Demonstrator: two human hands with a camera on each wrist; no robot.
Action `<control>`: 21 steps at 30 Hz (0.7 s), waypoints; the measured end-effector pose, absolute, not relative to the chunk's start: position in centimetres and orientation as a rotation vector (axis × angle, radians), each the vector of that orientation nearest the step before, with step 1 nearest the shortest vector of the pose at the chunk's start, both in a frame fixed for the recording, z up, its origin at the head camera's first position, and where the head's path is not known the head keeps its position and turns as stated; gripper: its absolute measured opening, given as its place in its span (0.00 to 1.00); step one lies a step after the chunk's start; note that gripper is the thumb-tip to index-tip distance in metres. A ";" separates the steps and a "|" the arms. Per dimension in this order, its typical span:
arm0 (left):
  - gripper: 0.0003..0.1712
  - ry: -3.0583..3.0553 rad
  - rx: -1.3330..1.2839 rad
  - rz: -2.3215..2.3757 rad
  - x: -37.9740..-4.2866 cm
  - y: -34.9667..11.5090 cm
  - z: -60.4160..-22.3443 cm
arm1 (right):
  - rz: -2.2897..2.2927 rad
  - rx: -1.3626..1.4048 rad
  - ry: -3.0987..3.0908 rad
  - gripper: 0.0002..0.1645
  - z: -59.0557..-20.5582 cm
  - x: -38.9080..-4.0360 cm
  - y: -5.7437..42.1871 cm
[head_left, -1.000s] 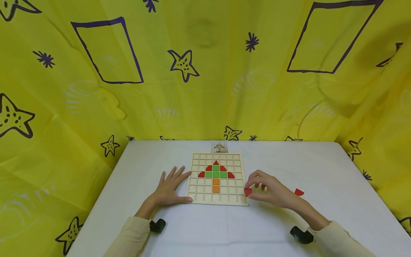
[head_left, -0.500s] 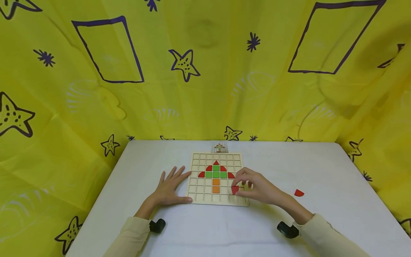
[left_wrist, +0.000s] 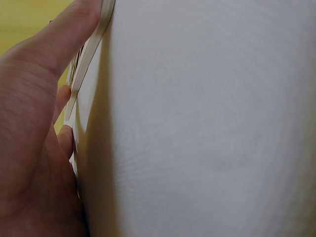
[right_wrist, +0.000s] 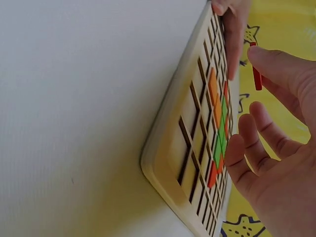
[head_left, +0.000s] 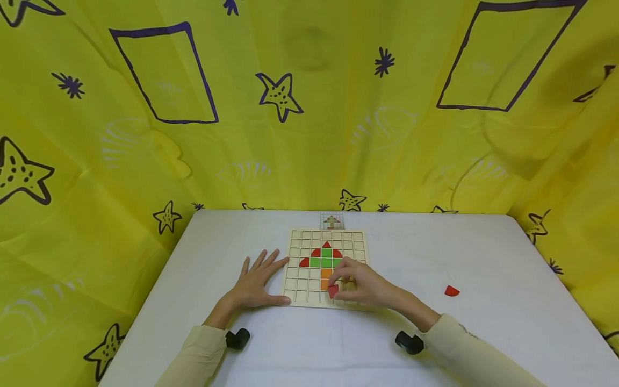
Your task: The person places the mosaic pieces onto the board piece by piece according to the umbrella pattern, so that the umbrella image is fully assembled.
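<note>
A pale wooden grid board [head_left: 301,295] lies on the table, with green squares [head_left: 326,262], orange squares [head_left: 326,273] and red curved pieces [head_left: 304,262] set in its cells. My right hand [head_left: 369,285] pinches a red quarter-round piece [head_left: 333,292] between thumb and fingers, over the board's lower middle. In the right wrist view that red piece [right_wrist: 256,74] shows edge-on, apart from the board. My left hand [head_left: 252,287] lies spread at the board's left side, thumb and a fingertip touching its edge. The right hand hides part of the board's right side.
A small card [head_left: 331,220] with a similar coloured pattern lies just beyond the board's far edge. One loose red quarter-round piece [head_left: 452,291] rests on the white table [head_left: 483,252] to the right. A yellow patterned curtain [head_left: 309,134] encloses the table.
My right hand has carried the pinched red piece leftward, from the board's right edge to over its lower middle. The left hand stays where it was.
</note>
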State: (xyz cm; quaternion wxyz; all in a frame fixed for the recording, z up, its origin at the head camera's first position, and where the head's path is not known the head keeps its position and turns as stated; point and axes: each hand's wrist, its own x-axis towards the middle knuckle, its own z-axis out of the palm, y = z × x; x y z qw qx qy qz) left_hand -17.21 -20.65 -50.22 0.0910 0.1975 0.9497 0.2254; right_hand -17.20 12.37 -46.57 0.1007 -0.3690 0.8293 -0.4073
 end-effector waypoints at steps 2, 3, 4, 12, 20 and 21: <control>0.60 2.823 0.589 0.665 -17.2 -20.7 -50.2 | -1.187 -1.076 2.450 0.08 -46.9 -17.2 11.9; 0.60 2.822 0.589 0.667 -17.2 -20.7 -50.2 | -1.181 -1.075 2.448 0.07 -47.1 -17.2 11.8; 0.60 2.821 0.590 0.670 -17.2 -20.7 -50.2 | -1.171 -1.077 2.452 0.07 -47.3 -17.2 11.6; 0.60 2.821 0.588 0.668 -17.1 -20.6 -50.1 | -1.100 -1.053 2.476 0.09 -48.3 -17.1 11.0; 0.60 2.828 0.583 0.639 -17.3 -20.6 -50.4 | -1.073 -1.089 2.515 0.08 -48.5 -17.0 10.7; 0.60 2.828 0.581 0.638 -17.4 -20.7 -50.4 | -1.073 -1.092 2.519 0.08 -48.5 -16.9 10.6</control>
